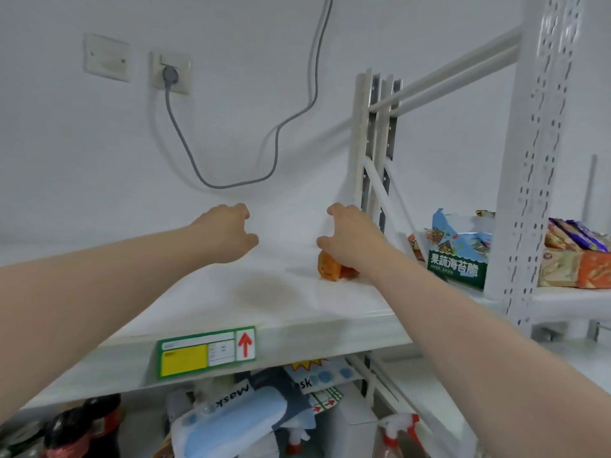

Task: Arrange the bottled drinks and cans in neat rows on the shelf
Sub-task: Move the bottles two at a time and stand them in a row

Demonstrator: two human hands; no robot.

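Both my arms reach out over a white shelf board (205,302). My left hand (228,233) hovers above the board's middle, fingers curled and apart, holding nothing. My right hand (350,239) hangs with spread fingers just above a small orange packet (330,267) near the shelf's right rear; whether it touches the packet I cannot tell. Dark bottles with red labels (89,424) stand on the lower level at the bottom left, partly hidden by the shelf edge.
A green and yellow price label (206,352) is fixed to the shelf's front edge. Mask packs (244,411) and spray bottles (396,431) lie below. White uprights (373,153) border the right side, with snack boxes (458,252) beyond. A grey cable (231,185) hangs on the wall.
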